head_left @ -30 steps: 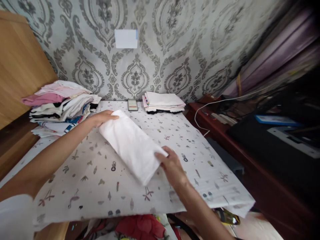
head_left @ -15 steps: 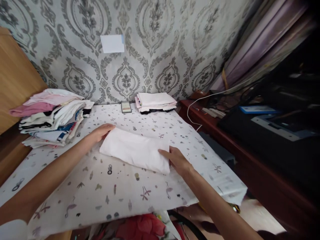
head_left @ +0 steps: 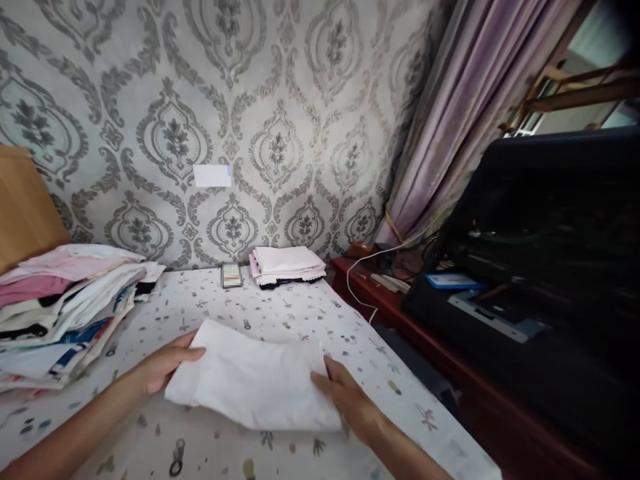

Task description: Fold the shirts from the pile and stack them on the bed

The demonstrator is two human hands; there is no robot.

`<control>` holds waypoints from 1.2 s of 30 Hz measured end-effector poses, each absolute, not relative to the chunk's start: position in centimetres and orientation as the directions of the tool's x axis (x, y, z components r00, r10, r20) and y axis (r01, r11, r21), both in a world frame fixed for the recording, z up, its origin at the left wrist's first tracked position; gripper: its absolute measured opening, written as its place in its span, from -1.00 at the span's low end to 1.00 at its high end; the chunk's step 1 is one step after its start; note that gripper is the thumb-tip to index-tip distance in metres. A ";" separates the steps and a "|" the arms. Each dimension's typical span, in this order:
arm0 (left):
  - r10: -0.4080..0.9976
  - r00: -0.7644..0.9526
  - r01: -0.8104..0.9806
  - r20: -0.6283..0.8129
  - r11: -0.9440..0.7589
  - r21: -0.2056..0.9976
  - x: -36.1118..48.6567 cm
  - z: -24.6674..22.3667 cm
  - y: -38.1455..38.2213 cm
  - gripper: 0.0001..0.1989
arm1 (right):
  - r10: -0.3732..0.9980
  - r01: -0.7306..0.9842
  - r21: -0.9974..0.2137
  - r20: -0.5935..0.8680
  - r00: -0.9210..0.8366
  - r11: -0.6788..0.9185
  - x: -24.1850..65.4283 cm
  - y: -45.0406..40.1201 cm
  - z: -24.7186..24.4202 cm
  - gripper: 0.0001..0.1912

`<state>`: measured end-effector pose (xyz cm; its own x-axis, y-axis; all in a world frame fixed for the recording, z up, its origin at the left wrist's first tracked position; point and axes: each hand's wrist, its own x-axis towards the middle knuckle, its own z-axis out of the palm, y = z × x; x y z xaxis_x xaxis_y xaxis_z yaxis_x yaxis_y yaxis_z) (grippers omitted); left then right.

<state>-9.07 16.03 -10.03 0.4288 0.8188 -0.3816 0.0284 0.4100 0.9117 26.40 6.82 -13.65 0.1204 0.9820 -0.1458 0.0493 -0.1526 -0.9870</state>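
Wall (head_left: 310,100) rises behind a printed sheet (head_left: 320,312). A clothes pile (head_left: 75,307) stands at left. White cloth (head_left: 257,383) spans the sheet's near part, before a folded stack (head_left: 287,263). The left hand (head_left: 166,363) and right hand (head_left: 347,397) grip the cloth's opposite ends, thumbs uppermost. A box (head_left: 231,275) adjoins the stack.

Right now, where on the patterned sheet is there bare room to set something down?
Bare patterned sheet lies between the folded white cloth and the folded stack by the wall, and between the right hand and the dark red furniture. Crowded: the left, under the clothes pile, and the middle, where the left hand and right hand hold the cloth.
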 end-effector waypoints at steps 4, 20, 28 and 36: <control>0.869 0.389 -0.102 -0.305 0.370 0.924 -6.1 -8.4 19.0 -0.16 | 0.992 0.081 -0.991 -0.097 0.082 -0.103 30.0 12.7 -10.9 -0.55; 0.991 0.130 -0.253 -0.034 0.067 0.965 9.6 -6.7 42.8 -0.45 | 0.895 0.821 -0.534 0.239 0.377 -0.202 41.0 43.6 -3.4 -0.67; 0.999 0.006 -0.056 -0.052 0.052 0.997 10.0 -11.2 46.6 -0.33 | 0.888 0.942 -0.311 0.388 0.249 -0.129 36.6 45.4 -6.5 -0.52; 0.998 0.060 0.109 0.028 -0.035 0.993 9.6 -11.6 45.4 -0.64 | 0.974 0.989 -0.104 0.211 -0.081 0.105 30.9 45.8 -10.2 -0.44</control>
<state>9.64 45.40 -11.58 0.0599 0.9978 0.0284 0.1088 -0.0348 0.9935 30.86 45.76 -10.24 -0.0809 0.9741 0.2113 0.9890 0.1047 -0.1040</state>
